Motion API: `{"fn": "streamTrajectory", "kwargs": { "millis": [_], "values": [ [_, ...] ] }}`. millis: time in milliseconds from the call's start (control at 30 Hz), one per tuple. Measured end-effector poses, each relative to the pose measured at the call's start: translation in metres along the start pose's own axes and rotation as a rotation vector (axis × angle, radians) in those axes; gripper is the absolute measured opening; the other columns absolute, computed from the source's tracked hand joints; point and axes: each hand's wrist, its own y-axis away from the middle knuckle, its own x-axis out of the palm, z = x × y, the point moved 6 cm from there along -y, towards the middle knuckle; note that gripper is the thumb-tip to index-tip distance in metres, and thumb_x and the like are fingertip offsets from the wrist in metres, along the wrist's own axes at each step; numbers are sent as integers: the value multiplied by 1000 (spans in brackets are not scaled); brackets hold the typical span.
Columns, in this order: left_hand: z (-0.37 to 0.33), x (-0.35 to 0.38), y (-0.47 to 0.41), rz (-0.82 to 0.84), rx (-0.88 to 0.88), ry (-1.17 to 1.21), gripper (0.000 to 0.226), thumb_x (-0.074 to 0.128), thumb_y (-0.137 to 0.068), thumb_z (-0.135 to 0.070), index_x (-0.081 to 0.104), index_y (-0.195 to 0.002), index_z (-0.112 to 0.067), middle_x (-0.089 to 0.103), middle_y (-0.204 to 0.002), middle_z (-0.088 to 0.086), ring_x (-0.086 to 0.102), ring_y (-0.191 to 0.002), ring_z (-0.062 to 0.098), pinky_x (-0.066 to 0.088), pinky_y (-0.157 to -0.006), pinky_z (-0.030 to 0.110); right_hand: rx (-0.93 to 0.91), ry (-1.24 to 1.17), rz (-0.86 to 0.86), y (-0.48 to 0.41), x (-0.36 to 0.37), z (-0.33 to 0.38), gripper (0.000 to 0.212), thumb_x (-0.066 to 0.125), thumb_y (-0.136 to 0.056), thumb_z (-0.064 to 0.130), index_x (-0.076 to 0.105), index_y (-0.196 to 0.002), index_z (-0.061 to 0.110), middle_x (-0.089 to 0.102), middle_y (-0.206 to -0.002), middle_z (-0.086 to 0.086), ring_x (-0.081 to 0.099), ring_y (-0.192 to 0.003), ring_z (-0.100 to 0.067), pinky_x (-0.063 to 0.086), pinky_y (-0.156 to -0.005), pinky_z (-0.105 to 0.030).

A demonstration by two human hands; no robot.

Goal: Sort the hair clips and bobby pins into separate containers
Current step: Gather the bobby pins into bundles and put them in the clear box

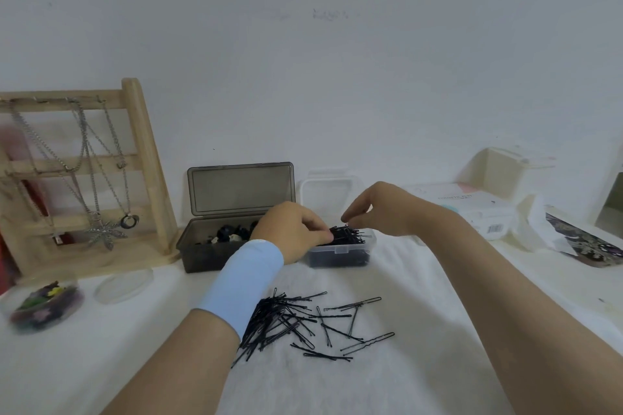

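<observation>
A white cloth (421, 364) covers the table, keeping the loose pile of bobby pins (286, 317) easy to see. Behind it stand 2 open boxes: a grey box (209, 256) holding hair clips (232, 234), and just beside it a smaller clear box (340, 251) for pins. The left hand (293, 229) grips a bundle (347, 234) over the clear box. The right hand (374, 212) pinches its tips, probably aligning them to fit.
</observation>
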Motion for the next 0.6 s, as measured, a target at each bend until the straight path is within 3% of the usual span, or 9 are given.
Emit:
{"fn": "streamTrajectory", "kwargs": {
  "millis": [167, 300, 400, 500, 600],
  "values": [
    [-7, -4, -3, -56, 130, -182, 10, 68, -90, -36, 75, -95, -40, 60, -87, -23, 46, -93, 9, 43, -87, 30, 53, 90, -46, -5, 0, -6, 10, 72, -82, 27, 80, -87, 30, 75, -85, 12, 67, -86, -9, 57, -78, -29],
    [-9, 3, -4, 56, 170, -265, 16, 62, -93, -35, 74, -97, -44, 64, -102, -14, 45, -101, 10, 42, -95, 31, 6, 141, 9, -4, 10, 2, 14, 70, -85, 23, 81, -92, 26, 75, -86, 7, 61, -70, -6, 44, -56, -18],
    [-13, -4, -3, -1, 202, -278, 18, 59, -96, -33, 74, -100, -41, 61, -103, -15, 49, -105, 12, 44, -96, 33, 0, 92, -50, -1, 2, 7, 13, 68, -86, 23, 79, -92, 26, 73, -87, 12, 63, -76, -6, 46, -60, -19],
    [-23, -20, 6, -90, 236, -231, 17, 57, -97, -27, 73, -98, -34, 52, -93, -20, 51, -95, 9, 44, -89, 29, -48, 44, -96, 7, -8, 19, 13, 67, -87, 23, 79, -92, 25, 72, -84, 16, 65, -84, -6, 53, -72, -23],
    [-25, -30, 22, -44, 230, -223, 16, 56, -97, -25, 70, -92, -32, 55, -91, -19, 58, -87, 7, 47, -83, 26, -104, 61, 74, 20, 1, 35, 11, 69, -84, 22, 78, -88, 26, 75, -80, 8, 64, -68, -7, 53, -68, -25]
  ]
}}
